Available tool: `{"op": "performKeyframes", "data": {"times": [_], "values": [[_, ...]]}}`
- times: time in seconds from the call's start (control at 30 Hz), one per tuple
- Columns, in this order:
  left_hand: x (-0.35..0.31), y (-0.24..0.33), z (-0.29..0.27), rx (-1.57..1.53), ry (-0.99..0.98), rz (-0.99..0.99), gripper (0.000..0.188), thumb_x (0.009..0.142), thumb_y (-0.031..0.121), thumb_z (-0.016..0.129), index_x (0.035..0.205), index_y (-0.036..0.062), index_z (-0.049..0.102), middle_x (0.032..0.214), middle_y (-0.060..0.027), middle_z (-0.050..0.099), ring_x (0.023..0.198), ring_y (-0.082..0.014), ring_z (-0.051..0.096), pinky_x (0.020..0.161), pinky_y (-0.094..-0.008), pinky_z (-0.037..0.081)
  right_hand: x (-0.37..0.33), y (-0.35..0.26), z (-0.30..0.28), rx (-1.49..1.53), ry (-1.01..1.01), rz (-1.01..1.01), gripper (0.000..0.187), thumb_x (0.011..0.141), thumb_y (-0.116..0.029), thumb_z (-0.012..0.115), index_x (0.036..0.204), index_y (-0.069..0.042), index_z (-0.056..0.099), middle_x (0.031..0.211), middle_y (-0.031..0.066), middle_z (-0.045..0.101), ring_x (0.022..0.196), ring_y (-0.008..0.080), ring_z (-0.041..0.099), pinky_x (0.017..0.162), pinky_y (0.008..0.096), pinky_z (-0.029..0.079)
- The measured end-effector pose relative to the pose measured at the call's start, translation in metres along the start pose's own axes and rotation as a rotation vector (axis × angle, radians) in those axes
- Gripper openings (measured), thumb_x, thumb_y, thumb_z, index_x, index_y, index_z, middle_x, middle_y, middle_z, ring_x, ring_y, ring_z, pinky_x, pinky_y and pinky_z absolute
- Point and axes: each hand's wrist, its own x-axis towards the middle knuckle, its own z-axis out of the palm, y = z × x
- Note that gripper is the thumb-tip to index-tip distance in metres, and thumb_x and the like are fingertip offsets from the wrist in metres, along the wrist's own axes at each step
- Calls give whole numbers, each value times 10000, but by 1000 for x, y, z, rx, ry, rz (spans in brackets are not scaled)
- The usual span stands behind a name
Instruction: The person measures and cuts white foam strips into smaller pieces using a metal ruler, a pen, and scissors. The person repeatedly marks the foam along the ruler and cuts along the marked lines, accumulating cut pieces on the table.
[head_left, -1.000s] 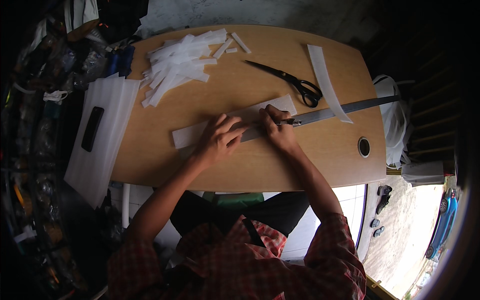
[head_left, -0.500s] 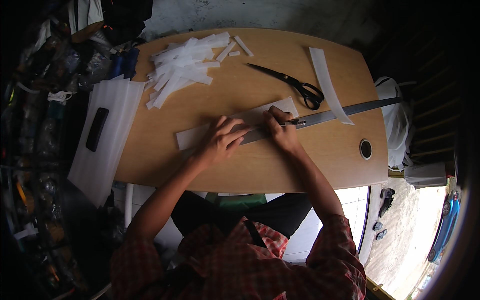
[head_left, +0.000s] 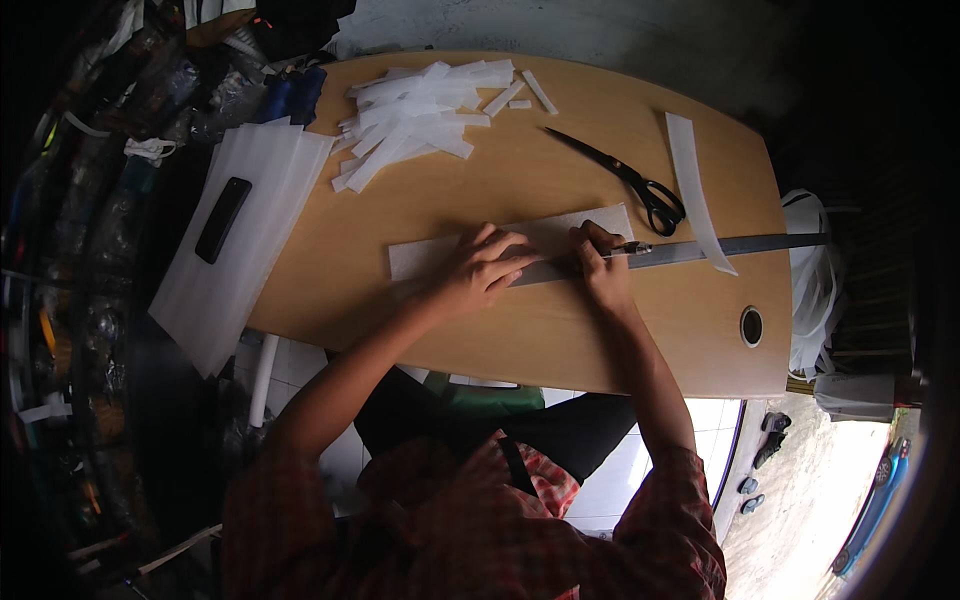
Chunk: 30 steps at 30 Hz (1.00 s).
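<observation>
A white foam-like strip (head_left: 425, 258) lies across the middle of the table, with a long grey metal ruler (head_left: 680, 253) along its near side. My left hand (head_left: 480, 268) rests over the strip and the ruler, its fingers bent and somewhat apart, gripping nothing. To its right, my right hand (head_left: 606, 270) is closed around a slim pen-like tool (head_left: 634, 249). Its silver end sticks out to the right; the working tip is hidden under my fingers. Black-handled scissors (head_left: 640, 185) lie beyond my right hand, blades pointing to the far left.
A pile of cut white strips (head_left: 420, 110) covers the far left of the table (head_left: 560, 350). Another long strip (head_left: 692, 185) crosses the ruler at right. White sheets (head_left: 275, 180) bear a black phone (head_left: 223, 220). A round grommet hole (head_left: 751, 326) sits near the right edge.
The whole view has turned slightly, so the table and things appear farther right. Both hands keep nearly the same places against the strip and ruler.
</observation>
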Motion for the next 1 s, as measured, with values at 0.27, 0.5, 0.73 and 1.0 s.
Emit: {"op": "performKeyframes", "data": {"times": [0.27,0.5,0.73,1.0], "values": [[-6,-5,8,-10,59,-20,326,817,42,683,1138,99,697,1177,-49,593,1054,-283,525,927,-413,460,0,15,3,33,-5,60,330,1005,-197,526,719,-32,508,628,-2,479,579,102,435,544,274,345],[-3,-5,5,62,62,28,304,829,72,671,1133,82,683,1166,-36,594,1054,-274,532,931,-409,461,-8,-13,-23,85,111,-45,419,1039,-349,493,883,14,633,684,65,634,497,97,525,459,256,398],[-5,-2,7,-17,69,-32,302,854,98,646,1156,88,656,1172,-39,582,1063,-266,523,930,-432,444,-70,-6,-68,-803,326,-106,350,800,40,632,1135,-58,616,1069,144,591,838,325,653,637,418,533],[-9,-3,10,154,65,-105,305,896,212,618,1192,137,618,1302,-112,494,1137,-340,461,910,-532,381,-84,-12,-77,-1039,146,24,496,757,139,506,1197,-77,579,1073,141,546,908,394,629,718,501,508]]}}
